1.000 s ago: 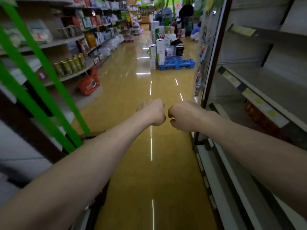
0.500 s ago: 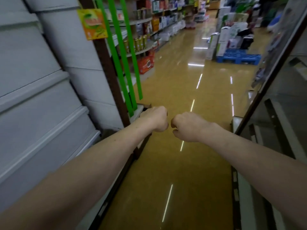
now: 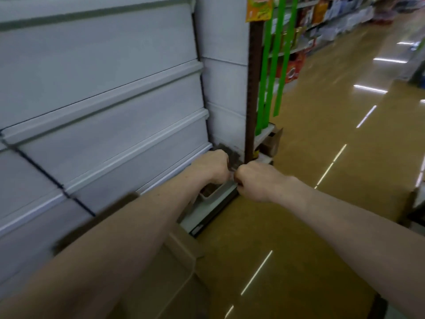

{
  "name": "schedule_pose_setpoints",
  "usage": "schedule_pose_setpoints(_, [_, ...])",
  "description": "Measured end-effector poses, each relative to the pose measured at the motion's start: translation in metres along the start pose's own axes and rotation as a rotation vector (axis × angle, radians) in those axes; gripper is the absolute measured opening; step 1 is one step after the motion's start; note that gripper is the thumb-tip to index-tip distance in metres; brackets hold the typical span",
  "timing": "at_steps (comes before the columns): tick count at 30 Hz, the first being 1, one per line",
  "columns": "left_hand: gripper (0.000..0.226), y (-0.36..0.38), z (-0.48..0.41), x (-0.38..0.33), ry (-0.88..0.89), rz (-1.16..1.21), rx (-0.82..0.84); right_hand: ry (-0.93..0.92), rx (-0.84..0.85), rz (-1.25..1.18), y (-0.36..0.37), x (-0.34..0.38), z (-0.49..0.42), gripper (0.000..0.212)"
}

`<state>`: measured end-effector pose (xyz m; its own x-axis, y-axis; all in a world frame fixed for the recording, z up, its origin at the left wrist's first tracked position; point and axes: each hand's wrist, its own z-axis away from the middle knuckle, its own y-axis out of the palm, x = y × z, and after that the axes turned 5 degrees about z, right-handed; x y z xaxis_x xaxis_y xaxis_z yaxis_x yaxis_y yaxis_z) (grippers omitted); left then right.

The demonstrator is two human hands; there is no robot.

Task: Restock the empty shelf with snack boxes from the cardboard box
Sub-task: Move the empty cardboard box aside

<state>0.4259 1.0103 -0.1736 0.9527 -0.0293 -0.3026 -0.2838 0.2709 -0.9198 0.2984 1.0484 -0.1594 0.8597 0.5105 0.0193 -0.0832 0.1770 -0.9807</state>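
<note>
Both my arms reach forward with the fists side by side, nearly touching. My left hand [image 3: 212, 166] is a closed fist with nothing in it, held in front of the bottom of the empty white shelf unit [image 3: 103, 95]. My right hand [image 3: 256, 181] is likewise a closed fist, just right of it over the shelf's base edge. A brown cardboard box [image 3: 181, 256] lies on the floor under my left forearm, mostly hidden by the arm. No snack boxes show clearly; the picture is blurred.
A dark upright post [image 3: 253, 88] with green strips [image 3: 268, 72] ends the white unit. Beyond it run stocked shelves [image 3: 322, 21] along the aisle's left side. A small cardboard piece [image 3: 273, 141] sits at the post's foot. Glossy tan floor [image 3: 310, 215] stretches to the right.
The view has swung left and down, from the aisle to the empty white shelf unit. Both fists stay closed and together. The cardboard box has come into sight under my left arm.
</note>
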Motion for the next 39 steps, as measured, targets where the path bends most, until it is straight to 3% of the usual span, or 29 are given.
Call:
schedule_pose_setpoints(2, [0.012,0.003,0.019,0.033,-0.054,-0.006,0.012,-0.044,0.020,0.014,0.009,0.030,-0.009,0.007])
schedule_pose_setpoints(6, [0.036,0.012,0.058,0.096,-0.149,0.014,0.025,-0.099,0.060,-0.002,0.030,0.095,-0.019,0.012])
schedule_pose_setpoints(10, [0.037,0.021,0.102,0.155,-0.180,0.007,0.023,-0.120,0.084,-0.004,0.050,0.166,-0.019,0.010])
schedule_pose_setpoints(15, [0.031,0.034,0.161,0.231,-0.167,0.027,0.082,-0.094,0.120,-0.045,0.078,0.258,-0.011,0.032])
schedule_pose_setpoints(19, [0.031,0.041,0.206,0.276,-0.147,0.039,0.131,-0.100,0.160,-0.120,0.095,0.325,-0.004,0.020])
schedule_pose_setpoints(22, [0.029,0.047,0.231,0.299,-0.134,0.030,0.139,-0.106,0.183,-0.143,0.100,0.362,0.007,0.009])
schedule_pose_setpoints(30, [0.035,0.060,0.299,0.323,-0.140,0.051,0.154,-0.091,0.221,-0.210,0.111,0.419,0.054,0.014])
schedule_pose_setpoints(39, [0.041,0.089,0.372,0.368,-0.154,0.049,0.302,-0.006,0.372,-0.324,0.153,0.496,0.100,0.010])
